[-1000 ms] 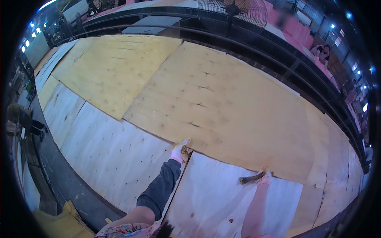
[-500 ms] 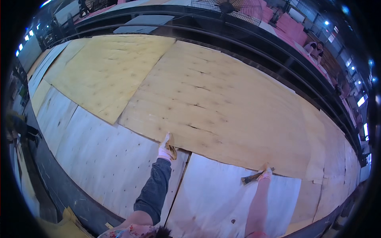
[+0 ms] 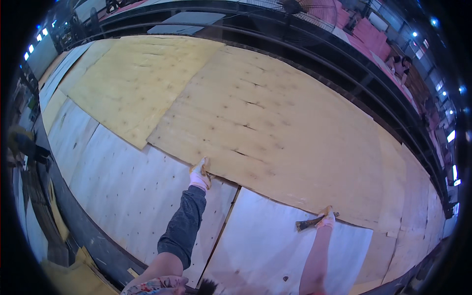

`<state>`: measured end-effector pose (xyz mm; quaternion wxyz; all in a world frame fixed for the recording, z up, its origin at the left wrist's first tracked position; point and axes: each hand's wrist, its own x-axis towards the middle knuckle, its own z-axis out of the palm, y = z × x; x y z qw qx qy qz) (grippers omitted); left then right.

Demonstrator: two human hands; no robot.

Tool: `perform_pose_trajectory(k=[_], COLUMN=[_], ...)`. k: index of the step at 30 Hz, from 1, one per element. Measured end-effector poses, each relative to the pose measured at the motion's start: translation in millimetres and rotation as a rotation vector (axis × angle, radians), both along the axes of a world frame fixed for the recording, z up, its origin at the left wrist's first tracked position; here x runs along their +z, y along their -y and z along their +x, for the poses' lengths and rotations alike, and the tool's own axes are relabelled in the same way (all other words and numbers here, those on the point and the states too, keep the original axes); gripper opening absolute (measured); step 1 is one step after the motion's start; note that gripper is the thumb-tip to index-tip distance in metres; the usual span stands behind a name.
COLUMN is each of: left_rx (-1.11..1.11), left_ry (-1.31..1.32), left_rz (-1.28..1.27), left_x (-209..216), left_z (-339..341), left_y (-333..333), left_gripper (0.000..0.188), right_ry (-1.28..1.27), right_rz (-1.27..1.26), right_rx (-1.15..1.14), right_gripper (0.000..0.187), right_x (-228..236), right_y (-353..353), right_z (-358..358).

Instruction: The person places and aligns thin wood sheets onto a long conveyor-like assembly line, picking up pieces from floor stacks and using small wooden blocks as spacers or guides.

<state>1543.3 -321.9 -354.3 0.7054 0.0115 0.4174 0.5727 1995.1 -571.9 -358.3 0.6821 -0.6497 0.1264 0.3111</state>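
A large tan wood veneer sheet (image 3: 295, 142) with dark cracks and knots lies over paler sheets. My left hand (image 3: 200, 174), gloved, is closed at its near edge, thumb on top and the other fingers partly hidden. Farther right, my right hand (image 3: 325, 217), also gloved, grips a short, dark, stick-like tool (image 3: 308, 224) and sits against the same near edge. The tool points left across a whitish sheet (image 3: 275, 241); its exact kind is unclear. Another pale sheet (image 3: 137, 182) lies under my left forearm, with a narrow dark gap between the two.
A yellower veneer sheet (image 3: 142, 83) adjoins on the far left. Dark metal rails (image 3: 275, 42) run along the far side, with a fan (image 3: 295, 7) beyond. A person (image 3: 400, 66) leans over pink sheets at the far right. Scrap strips (image 3: 83, 270) lie at the lower left.
My left hand has shifted slightly left along the sheet's near edge, its fingers turned more over it. The right hand has barely moved. The whole view has tilted slightly.
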Motion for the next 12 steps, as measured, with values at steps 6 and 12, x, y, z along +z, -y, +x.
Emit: perform_pose_trajectory(k=[6, 12], left_rx=[-0.237, -0.291], left_ry=[-0.008, -0.045], left_rz=[0.075, 0.108], left_x=[26, 23], left_z=[-6, -2], left_y=[34, 25], left_gripper=[0.040, 0.056], right_ry=[0.080, -0.001], right_rz=[-0.015, 0.016], right_rx=[-0.126, -0.294], right_gripper=[0.022, 0.049], right_x=[11, 6], right_y=[19, -2], right_z=[-18, -20])
